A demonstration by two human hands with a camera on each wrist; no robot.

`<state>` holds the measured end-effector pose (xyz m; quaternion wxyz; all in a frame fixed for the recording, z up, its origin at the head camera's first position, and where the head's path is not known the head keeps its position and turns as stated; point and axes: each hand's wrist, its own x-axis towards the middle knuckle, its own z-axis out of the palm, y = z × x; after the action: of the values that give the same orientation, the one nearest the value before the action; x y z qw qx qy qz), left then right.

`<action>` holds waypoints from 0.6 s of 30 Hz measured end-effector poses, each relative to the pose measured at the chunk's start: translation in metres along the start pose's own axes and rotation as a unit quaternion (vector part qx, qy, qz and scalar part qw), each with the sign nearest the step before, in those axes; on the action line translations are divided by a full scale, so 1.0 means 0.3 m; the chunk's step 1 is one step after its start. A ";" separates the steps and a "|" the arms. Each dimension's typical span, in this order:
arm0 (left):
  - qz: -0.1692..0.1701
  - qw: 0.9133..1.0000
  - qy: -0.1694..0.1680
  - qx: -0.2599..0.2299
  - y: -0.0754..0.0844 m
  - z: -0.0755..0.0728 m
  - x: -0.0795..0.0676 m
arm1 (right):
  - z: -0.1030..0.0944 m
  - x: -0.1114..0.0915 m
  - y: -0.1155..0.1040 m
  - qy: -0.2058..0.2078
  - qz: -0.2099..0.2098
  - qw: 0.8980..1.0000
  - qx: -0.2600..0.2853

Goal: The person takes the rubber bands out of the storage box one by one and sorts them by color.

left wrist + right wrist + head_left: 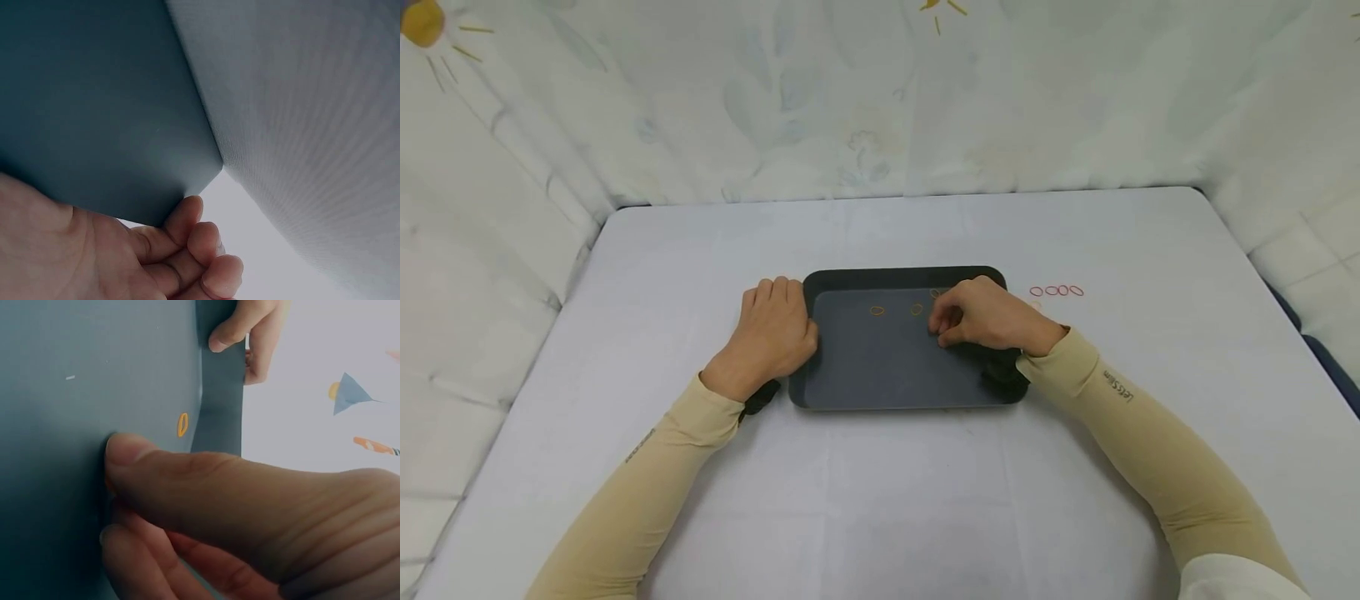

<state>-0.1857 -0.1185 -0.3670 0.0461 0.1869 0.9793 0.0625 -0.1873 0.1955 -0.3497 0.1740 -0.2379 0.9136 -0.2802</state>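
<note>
Currently, left hand (771,333) grips left side of tray (880,367).
Right hand (981,312) over tray, fingertips close together, near yellow bands (877,313); cannot tell if one is pinched.

On the side left of the tray (887,371), the person wore a tan, close-fitting left sleeve (625,500) with small dark lettering (640,446) and a smooth, wide cuff (703,412). Right of the tray, the matching right sleeve (1157,450) bore a dark "Let's Slim" marking (1117,386) and wrinkled at its end farthest from the tray, where white fabric (1232,577) overlapped it. A black piece (762,398) showed beneath the cuff beside the tray's left edge.
</note>
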 end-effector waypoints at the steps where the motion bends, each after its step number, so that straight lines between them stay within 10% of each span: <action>1: 0.000 1.000 0.000 0.000 -0.001 0.001 0.000 | 0.000 0.000 0.000 0.000 -0.002 1.000 0.000; 18: 0.003 1.000 0.013 -0.002 0.000 0.000 -0.005 | 0.001 -0.004 -0.010 0.024 -0.048 0.999 0.004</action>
<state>-0.1842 -0.1192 -0.3671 0.0336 0.1885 0.9792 0.0672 -0.1852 0.1940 -0.3478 0.1393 -0.2740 0.9038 -0.2976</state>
